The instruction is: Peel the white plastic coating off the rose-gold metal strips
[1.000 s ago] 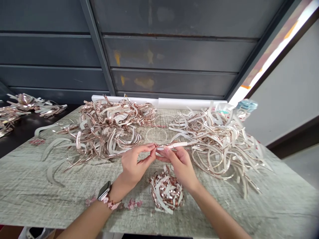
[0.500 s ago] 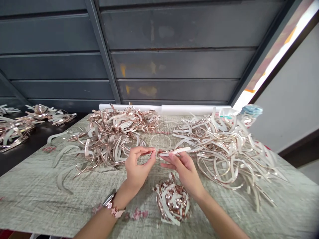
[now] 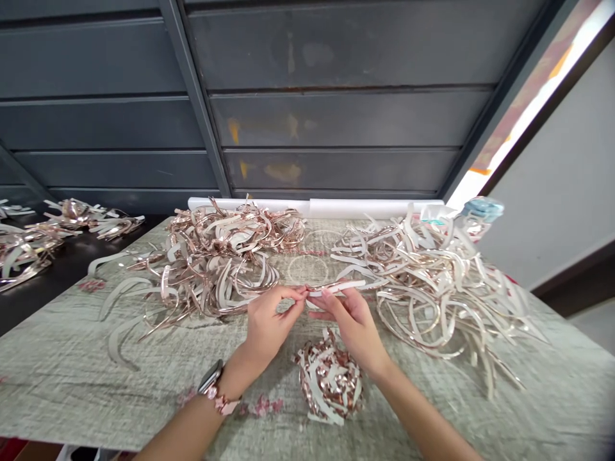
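Observation:
A narrow foil strip (image 3: pixel 354 285), white on one side and rose-gold on the other, lies across the fingers of my right hand (image 3: pixel 358 326), pinched by the thumb. My left hand (image 3: pixel 269 323) pinches the strip's left end between thumb and fingertips, touching or almost touching the right fingertips. Whether it is one strip or several layered cannot be made out. Below the hands sits a round clump of short foil pieces (image 3: pixel 331 381). Long curled strips are heaped to the right (image 3: pixel 446 288), and a rose-gold heap (image 3: pixel 225 256) lies left of my hands.
The heaps rest on a pale wood-patterned tabletop (image 3: pixel 72 384). White rolls (image 3: pixel 375 208) run along its back edge, below a dark panelled wall (image 3: pixel 336 121). A blue-and-clear plastic bag (image 3: pixel 480 214) stands at the back right. More foil strips (image 3: pixel 77 214) lie on a black surface at the left.
My left hand has moved slightly right, bringing its fingertips closer to the right hand's. The right hand keeps its hold on the strip. The whole view has shifted a little.

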